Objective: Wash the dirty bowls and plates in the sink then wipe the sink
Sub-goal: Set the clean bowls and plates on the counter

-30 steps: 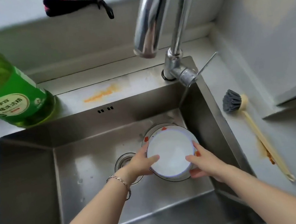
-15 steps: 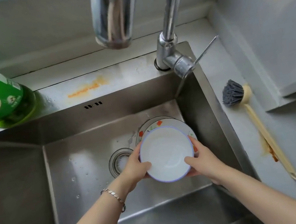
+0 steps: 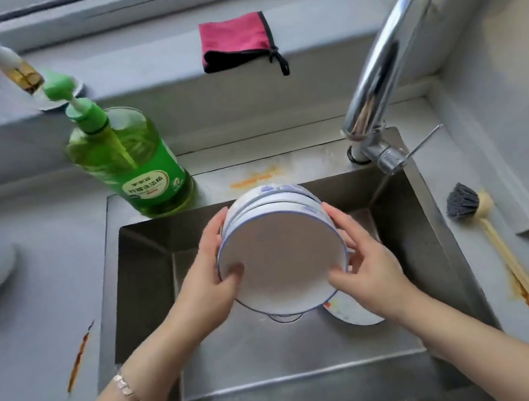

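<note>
Left hand [image 3: 212,281] and right hand [image 3: 368,263] grip stacked bowls [image 3: 283,259] above sink [image 3: 436,242]

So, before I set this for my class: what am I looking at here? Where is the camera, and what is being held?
There is no machine: these are a person's two bare hands. The camera sits on the person's head and looks down at them. The left hand and the right hand hold a stack of white bowls over the sink. A plate lies in the sink below. On the sink's rim stand a soap bottle and the tap; a brush lies on the counter at right.
</note>
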Action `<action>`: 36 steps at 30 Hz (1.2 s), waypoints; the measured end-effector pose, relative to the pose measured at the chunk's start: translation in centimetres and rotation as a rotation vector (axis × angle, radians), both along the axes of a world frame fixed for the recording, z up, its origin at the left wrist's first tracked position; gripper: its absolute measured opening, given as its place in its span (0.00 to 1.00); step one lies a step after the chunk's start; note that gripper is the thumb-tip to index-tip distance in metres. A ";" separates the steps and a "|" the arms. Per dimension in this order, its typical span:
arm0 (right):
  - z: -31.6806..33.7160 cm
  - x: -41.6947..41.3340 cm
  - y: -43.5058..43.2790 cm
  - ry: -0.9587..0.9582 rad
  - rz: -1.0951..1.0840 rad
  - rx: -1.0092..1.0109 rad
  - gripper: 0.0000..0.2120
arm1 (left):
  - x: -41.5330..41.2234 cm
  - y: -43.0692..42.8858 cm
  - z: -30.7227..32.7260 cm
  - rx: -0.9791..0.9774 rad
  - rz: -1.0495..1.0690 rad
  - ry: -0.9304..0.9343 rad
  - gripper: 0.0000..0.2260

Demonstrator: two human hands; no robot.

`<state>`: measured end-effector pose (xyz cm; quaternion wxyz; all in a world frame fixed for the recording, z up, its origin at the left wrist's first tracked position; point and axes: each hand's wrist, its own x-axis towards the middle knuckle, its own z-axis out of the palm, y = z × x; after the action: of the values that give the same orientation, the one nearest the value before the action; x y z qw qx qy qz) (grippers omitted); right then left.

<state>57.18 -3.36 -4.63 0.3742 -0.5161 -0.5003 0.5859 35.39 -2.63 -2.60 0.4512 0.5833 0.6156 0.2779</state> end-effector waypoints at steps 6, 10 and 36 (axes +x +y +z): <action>3.6 -5.7 0.1 0.018 0.152 0.244 0.41 | -5.7 -2.2 4.5 0.284 0.040 0.076 0.35; 6.0 -8.7 -0.2 -0.187 0.223 0.466 0.41 | -8.4 -3.7 6.3 0.426 0.080 0.096 0.36; 9.6 -11.8 -2.0 -0.410 0.328 0.756 0.46 | -12.3 -6.4 7.0 0.681 0.066 -0.014 0.33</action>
<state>45.38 -5.38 4.97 0.3320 -0.3626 -0.8176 0.2997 23.08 -9.06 4.42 0.2254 0.6783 0.5028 0.4861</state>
